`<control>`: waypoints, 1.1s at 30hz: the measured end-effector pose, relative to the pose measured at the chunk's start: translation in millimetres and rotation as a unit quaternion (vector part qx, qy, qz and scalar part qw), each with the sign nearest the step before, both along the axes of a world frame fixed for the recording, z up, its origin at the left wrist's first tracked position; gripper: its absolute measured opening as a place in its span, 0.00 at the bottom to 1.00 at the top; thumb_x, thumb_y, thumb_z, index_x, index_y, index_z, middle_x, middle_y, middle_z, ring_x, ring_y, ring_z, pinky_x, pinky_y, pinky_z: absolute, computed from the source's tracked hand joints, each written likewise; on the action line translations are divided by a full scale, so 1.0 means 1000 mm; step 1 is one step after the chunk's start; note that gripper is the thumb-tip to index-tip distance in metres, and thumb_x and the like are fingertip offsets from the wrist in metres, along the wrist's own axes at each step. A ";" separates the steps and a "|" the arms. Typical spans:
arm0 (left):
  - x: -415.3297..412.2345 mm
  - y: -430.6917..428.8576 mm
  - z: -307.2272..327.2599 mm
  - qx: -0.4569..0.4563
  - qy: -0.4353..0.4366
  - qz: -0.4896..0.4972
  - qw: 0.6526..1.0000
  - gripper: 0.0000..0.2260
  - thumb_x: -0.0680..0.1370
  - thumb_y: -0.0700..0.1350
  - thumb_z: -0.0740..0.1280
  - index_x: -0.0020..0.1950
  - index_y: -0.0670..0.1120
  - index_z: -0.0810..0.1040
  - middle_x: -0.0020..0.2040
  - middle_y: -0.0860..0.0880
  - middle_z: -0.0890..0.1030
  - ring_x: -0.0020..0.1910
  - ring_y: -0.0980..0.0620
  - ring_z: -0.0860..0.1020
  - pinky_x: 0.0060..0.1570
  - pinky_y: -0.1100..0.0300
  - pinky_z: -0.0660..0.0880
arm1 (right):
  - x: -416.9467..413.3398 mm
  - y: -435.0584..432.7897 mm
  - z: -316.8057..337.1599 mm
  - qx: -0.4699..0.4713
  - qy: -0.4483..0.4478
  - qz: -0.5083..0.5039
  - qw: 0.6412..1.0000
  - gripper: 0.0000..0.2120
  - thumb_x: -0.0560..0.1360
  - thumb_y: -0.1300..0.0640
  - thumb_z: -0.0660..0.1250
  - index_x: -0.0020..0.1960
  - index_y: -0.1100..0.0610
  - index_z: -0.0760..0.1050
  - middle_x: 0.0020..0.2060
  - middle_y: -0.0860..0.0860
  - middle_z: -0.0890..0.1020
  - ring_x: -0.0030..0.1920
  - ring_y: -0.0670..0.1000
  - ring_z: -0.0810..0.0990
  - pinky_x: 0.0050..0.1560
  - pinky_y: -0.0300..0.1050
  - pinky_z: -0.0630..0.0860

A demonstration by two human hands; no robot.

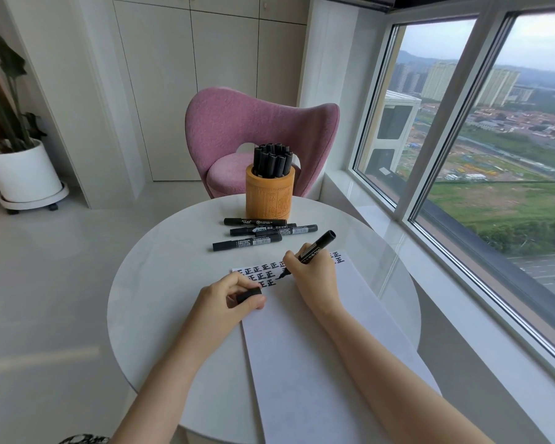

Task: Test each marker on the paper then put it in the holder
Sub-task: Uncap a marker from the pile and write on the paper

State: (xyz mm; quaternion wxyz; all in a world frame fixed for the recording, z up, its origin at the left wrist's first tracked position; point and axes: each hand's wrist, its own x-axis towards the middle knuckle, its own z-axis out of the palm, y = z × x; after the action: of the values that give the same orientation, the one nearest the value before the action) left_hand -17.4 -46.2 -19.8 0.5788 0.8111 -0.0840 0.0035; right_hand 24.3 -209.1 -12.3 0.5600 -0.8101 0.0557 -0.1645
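Currently pinching marker (318, 247) in right hand (316, 278), tip on paper (318, 354), gripping its cap (249, 295) in left hand (228, 302).

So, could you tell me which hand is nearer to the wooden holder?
Right. The right hand, writing with a marker, is in front of the wooden holder; the left hand, pinching the cap, lies farther back toward the person.

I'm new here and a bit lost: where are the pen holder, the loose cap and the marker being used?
pen holder (269, 197): head view, its carved front wall.
loose cap (250, 294): head view, its exposed black side.
marker being used (320, 244): head view, its upper barrel.
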 end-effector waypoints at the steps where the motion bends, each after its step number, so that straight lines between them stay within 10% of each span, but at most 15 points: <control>1: 0.000 0.000 0.000 -0.001 0.000 -0.001 1.000 0.05 0.72 0.41 0.73 0.46 0.47 0.79 0.37 0.53 0.85 0.31 0.62 0.76 0.40 0.73 0.71 | 0.000 0.000 0.000 0.003 -0.002 0.000 1.000 0.16 0.72 0.63 0.65 0.31 0.58 0.60 0.24 0.49 0.61 0.27 0.46 0.58 0.26 0.39 0.56; 33: -0.001 0.000 0.000 -0.014 -0.002 -0.006 1.000 0.05 0.73 0.39 0.72 0.47 0.44 0.79 0.38 0.49 0.85 0.34 0.63 0.80 0.40 0.75 0.71 | -0.001 -0.002 0.001 0.011 -0.001 0.002 1.000 0.16 0.70 0.64 0.65 0.30 0.57 0.60 0.24 0.48 0.62 0.26 0.45 0.58 0.26 0.36 0.58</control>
State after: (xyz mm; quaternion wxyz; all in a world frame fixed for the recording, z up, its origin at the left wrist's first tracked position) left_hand -18.1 -46.5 -19.7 0.5902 0.8023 -0.0898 0.0032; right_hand 23.6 -211.3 -11.3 0.5693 -0.8039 0.0549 -0.1634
